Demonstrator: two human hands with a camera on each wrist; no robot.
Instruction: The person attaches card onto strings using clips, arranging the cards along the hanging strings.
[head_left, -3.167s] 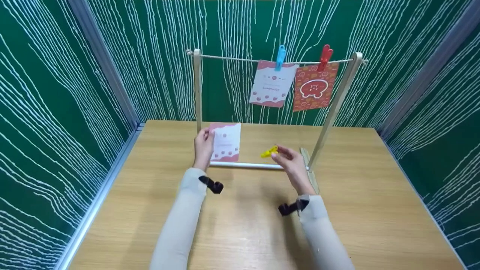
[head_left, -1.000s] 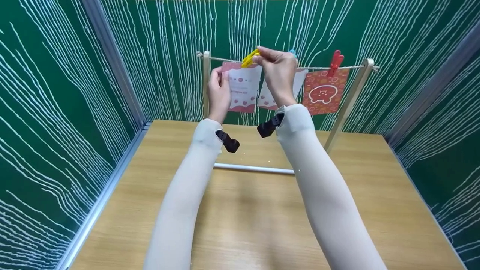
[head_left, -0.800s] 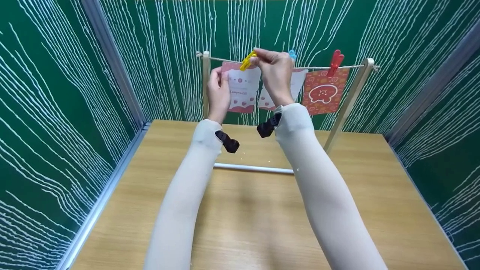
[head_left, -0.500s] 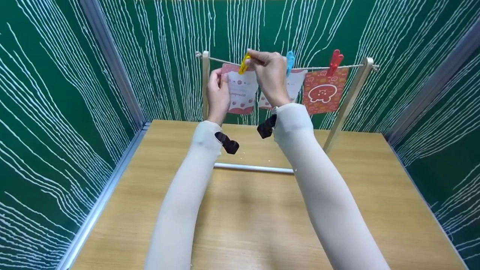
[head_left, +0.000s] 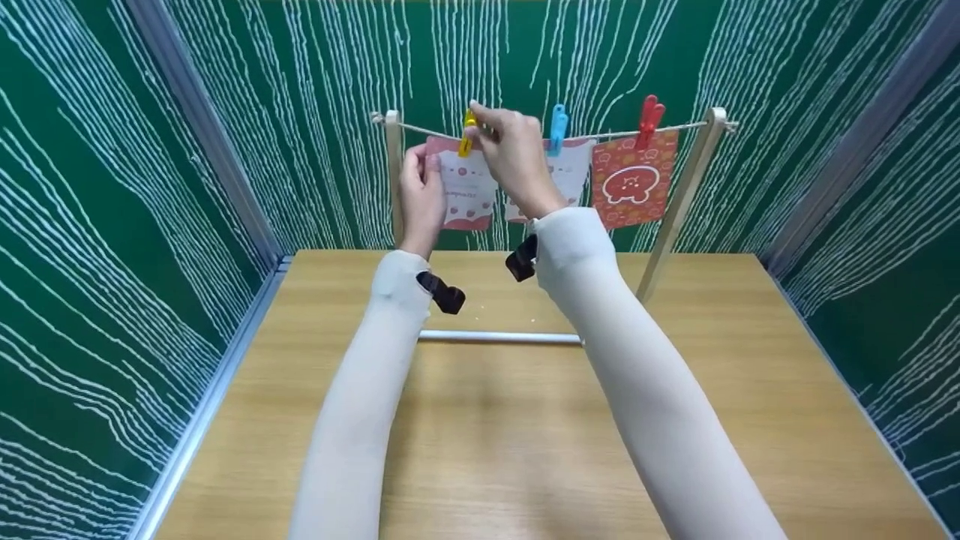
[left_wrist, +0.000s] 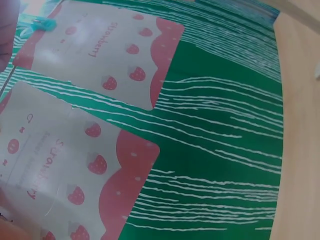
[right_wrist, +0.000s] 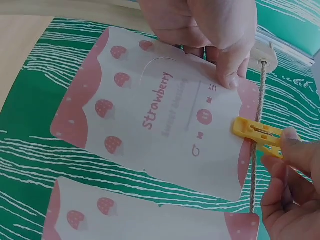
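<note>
My left hand (head_left: pixel 421 193) pinches the left edge of a white and pink strawberry card (head_left: pixel 466 191) near its top corner. In the right wrist view that thumb lies on the card's front. My right hand (head_left: pixel 517 154) pinches the handle end of a yellow clothespin (right_wrist: pixel 255 132), whose nose lies over the card's top edge at the rope (right_wrist: pixel 262 85). To the right, a blue clothespin (head_left: pixel 558 129) fastens a second strawberry card (head_left: pixel 574 171), partly hidden behind my right hand. A red clothespin (head_left: pixel 649 120) holds a red card with a bear drawing (head_left: pixel 631 184).
The rope runs between two wooden posts, the left post (head_left: pixel 394 172) beside my left hand and the right post (head_left: pixel 682 195) past the red card. A white bar (head_left: pixel 499 337) joins them low down. Below is the wooden table (head_left: pixel 480 435); a green wall (head_left: pixel 337 90) stands behind.
Both hands have risen from above the table to the rope, with the card and yellow clothespin. Over the last second, the clothespin has turned more upright and moved down onto the card's top edge.
</note>
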